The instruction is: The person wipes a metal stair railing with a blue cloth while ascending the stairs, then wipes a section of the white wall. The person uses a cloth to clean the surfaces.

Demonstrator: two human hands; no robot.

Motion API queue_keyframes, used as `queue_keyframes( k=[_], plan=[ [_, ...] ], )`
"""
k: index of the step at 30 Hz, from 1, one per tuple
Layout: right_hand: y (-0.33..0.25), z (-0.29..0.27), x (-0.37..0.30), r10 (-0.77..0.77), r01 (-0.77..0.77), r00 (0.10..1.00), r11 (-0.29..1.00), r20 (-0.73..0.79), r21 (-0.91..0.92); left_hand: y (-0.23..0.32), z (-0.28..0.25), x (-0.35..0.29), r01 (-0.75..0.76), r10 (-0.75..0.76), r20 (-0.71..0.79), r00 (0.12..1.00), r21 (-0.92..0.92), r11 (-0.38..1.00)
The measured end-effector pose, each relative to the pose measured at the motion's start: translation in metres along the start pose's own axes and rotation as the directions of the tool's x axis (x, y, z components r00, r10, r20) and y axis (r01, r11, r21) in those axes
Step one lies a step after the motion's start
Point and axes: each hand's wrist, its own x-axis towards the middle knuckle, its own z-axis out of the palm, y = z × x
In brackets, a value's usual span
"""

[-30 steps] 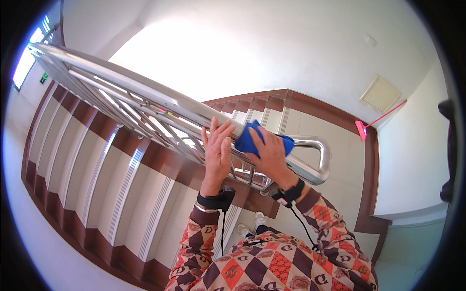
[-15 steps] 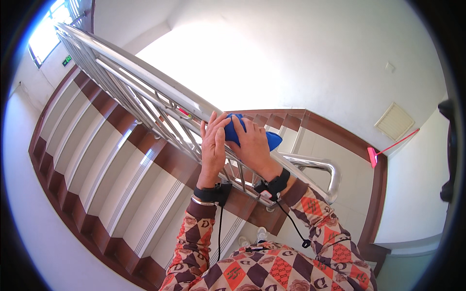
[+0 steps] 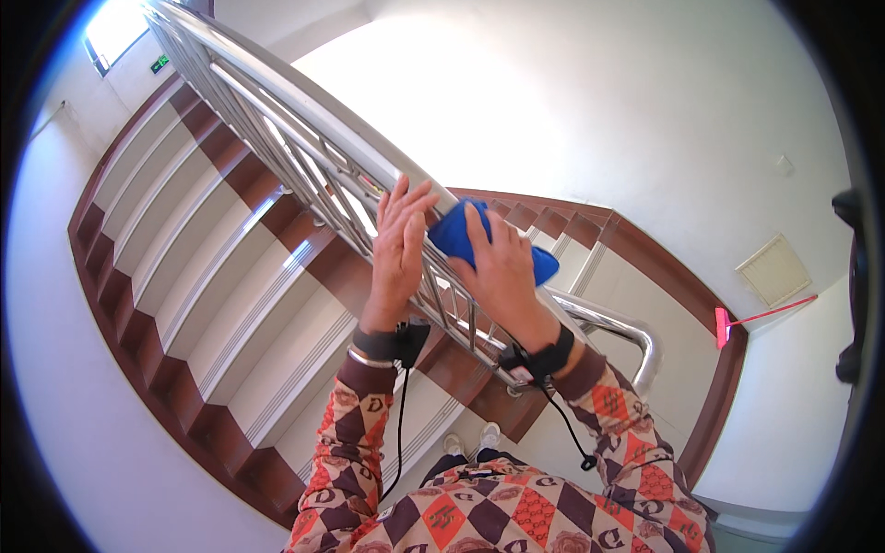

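Observation:
A blue cloth (image 3: 452,235) lies over the top of the shiny metal handrail (image 3: 359,152). My right hand (image 3: 505,272) presses it against the rail, fingers bent around it, and a blue end of it sticks out past the fingers on the right. Just left of the cloth is my left hand (image 3: 399,244), open, its fingers stretched out and pointing up beside the rail. Whether its fingertips touch the metal I cannot tell. Black straps with cables sit on both wrists.
Metal balusters (image 3: 277,138) run below the handrail, which ends in a bent tube (image 3: 645,346) at right. Stairs (image 3: 212,286) with brown-edged treads descend on the left. A pink broom-like tool (image 3: 723,328) leans by a wall vent (image 3: 774,269).
My left hand has come away from the blue cloth, leaving a gap between my hands. My right hand still presses the cloth on the rail. The whole view has shifted slightly.

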Motion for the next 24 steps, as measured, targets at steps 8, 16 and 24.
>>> queue_keyframes(
  k=[8, 16, 24],
  plan=[
    [-0.002, 0.011, 0.018, -0.069, 0.064, 0.992, 0.997, -0.105, -0.053, -0.009, 0.008, 0.004, 0.022, -0.023, -0.005, 1.0, -0.061, 0.998],
    [0.009, -0.037, -0.042, -0.09, 0.063, 0.984, 0.984, -0.154, -0.168, 0.011, 0.024, -0.025, 0.064, -0.033, 0.143, 0.989, -0.219, 0.974],
    [0.004, -0.009, -0.142, -0.011, -0.002, 0.997, 0.985, -0.074, -0.172, 0.025, 0.033, -0.061, -0.029, 0.079, 0.217, 0.973, -0.226, 0.974]
  ],
)
